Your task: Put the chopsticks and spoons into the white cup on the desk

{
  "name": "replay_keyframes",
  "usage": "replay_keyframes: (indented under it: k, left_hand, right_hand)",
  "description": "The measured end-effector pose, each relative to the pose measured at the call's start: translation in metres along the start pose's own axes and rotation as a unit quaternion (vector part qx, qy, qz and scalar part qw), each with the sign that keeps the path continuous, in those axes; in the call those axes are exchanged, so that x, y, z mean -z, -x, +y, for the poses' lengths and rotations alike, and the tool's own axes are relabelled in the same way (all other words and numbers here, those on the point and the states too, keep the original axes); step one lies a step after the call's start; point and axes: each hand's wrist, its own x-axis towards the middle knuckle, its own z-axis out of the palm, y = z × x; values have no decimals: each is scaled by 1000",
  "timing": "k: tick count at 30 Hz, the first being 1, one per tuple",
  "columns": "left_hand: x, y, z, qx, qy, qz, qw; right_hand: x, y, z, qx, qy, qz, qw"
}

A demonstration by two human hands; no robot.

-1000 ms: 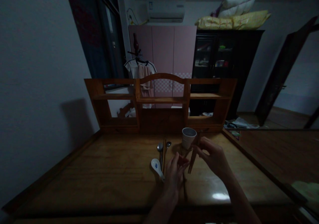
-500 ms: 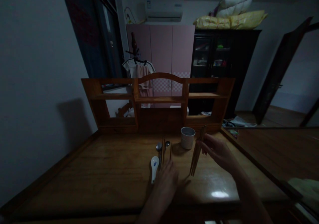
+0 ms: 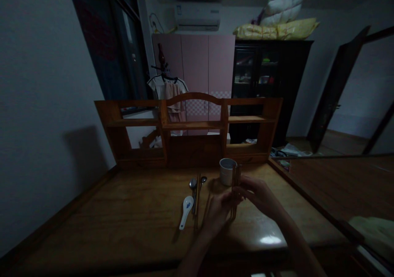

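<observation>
A bundle of upright wooden chopsticks [image 3: 235, 208] stands in my right hand [image 3: 254, 191], whose fingers are closed around its upper middle. My left hand [image 3: 219, 211] has come up against the same bundle from the left, fingers pinched on the chopsticks; how many each hand grips is hidden. Left of my hands, more chopsticks [image 3: 197, 199] lie on the table between a metal spoon [image 3: 193, 184] and a smaller metal spoon [image 3: 203, 180]. A white ceramic spoon [image 3: 186, 211] with a blue mark lies farther left. Just behind the bundle is a light grey cup [image 3: 226, 173], upright.
The wooden table [image 3: 138, 211] has a raised edge along its right side. A wooden shelf rack [image 3: 193, 125] stands across its back. Pale cloth [image 3: 372, 232] lies at the lower right, beyond the table's edge.
My left hand has risen from the table and moved right to the bundle; one chopstick no longer lies by the small spoon. My right hand has moved left, bringing the bundle closer to upright.
</observation>
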Motion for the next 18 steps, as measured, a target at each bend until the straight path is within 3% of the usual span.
replay_keyframes:
  k: [18]
  left_hand:
    - [3, -10, -16, 36, -2, -18, 999]
  right_hand:
    - [7, 0, 18, 0, 21, 5, 1000]
